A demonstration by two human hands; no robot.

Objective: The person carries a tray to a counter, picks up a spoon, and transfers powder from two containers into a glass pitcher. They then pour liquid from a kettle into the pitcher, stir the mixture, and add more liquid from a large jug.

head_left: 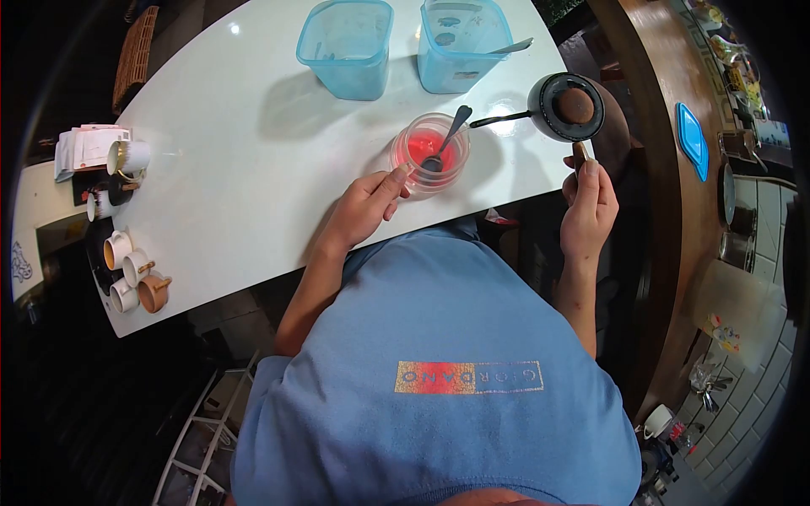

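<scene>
A clear glass (pixel 430 154) with red liquid stands near the white table's (pixel 253 169) front edge, a metal spoon (pixel 447 139) resting in it. My left hand (pixel 367 205) touches the glass's side with the fingertips. My right hand (pixel 588 202) grips the handle of a small dark pot (pixel 567 107) filled with brown liquid, held just past the table's right edge beside the glass.
Two blue plastic containers (pixel 348 46) (pixel 462 44) stand at the far side, the right one with a spoon in it. Small cups (pixel 131 278) and a mug (pixel 128 156) cluster at the left end. A wooden counter (pixel 666 169) with a blue lid (pixel 692 139) curves on the right.
</scene>
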